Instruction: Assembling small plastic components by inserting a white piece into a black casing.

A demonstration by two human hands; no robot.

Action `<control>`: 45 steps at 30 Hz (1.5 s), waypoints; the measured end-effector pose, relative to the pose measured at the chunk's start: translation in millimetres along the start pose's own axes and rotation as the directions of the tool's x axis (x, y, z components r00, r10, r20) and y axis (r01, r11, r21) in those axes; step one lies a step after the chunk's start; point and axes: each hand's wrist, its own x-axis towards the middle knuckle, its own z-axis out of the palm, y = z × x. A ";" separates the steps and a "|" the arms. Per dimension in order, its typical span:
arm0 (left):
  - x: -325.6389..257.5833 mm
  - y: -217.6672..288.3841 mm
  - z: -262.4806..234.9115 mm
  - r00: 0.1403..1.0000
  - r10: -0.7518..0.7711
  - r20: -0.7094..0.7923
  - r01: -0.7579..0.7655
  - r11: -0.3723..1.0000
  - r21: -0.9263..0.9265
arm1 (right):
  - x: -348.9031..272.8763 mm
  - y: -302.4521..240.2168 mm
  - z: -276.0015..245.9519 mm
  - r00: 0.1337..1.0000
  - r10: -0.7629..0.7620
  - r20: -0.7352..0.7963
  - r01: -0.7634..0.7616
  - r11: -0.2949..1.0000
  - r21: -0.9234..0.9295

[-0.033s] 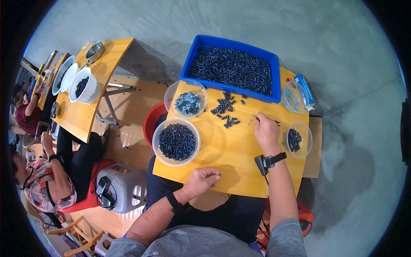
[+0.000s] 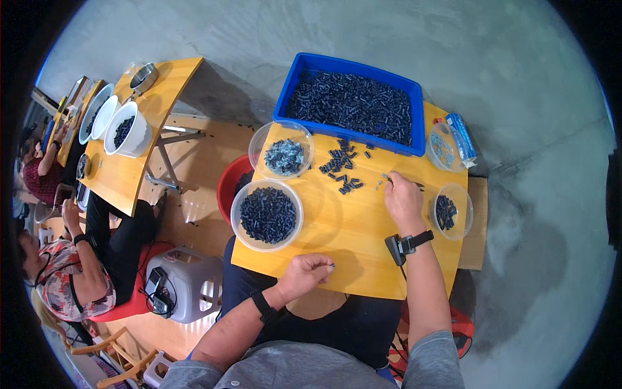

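Observation:
My left hand is over the near edge of the yellow table, thumb and fingers pinched on a small dark piece with a bluish tip. Farther right, my right hand is closed on a slim tool, its dark end jutting out beside the hand; it looks like tweezers, mostly hidden by the fingers. Tiny light bits lie by the fingertips. Left of that hand, short black cylinders are scattered on the tabletop.
A blue tray of black cylinders stands at the back. Clear tubs hold black pieces, light-blue bits and a few cylinders. Beside a blue packet is another tub. A co-worker sits at left.

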 end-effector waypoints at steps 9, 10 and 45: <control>1.2 -0.9 -1.9 1.000 0.002 0.014 -0.002 1.000 0.001 | -0.8 5.0 11.3 1.000 0.014 0.023 -0.013 1.000 -0.024; 0.6 -0.4 -2.2 1.000 -0.004 0.011 0.004 1.000 -0.006 | -2.9 4.1 11.2 1.000 -0.008 0.008 0.008 1.000 -0.007; -86.8 95.5 21.2 0.895 0.447 -0.019 -0.442 0.877 -0.189 | -144.8 -119.8 -126.7 0.996 0.007 0.093 -0.092 -0.005 0.996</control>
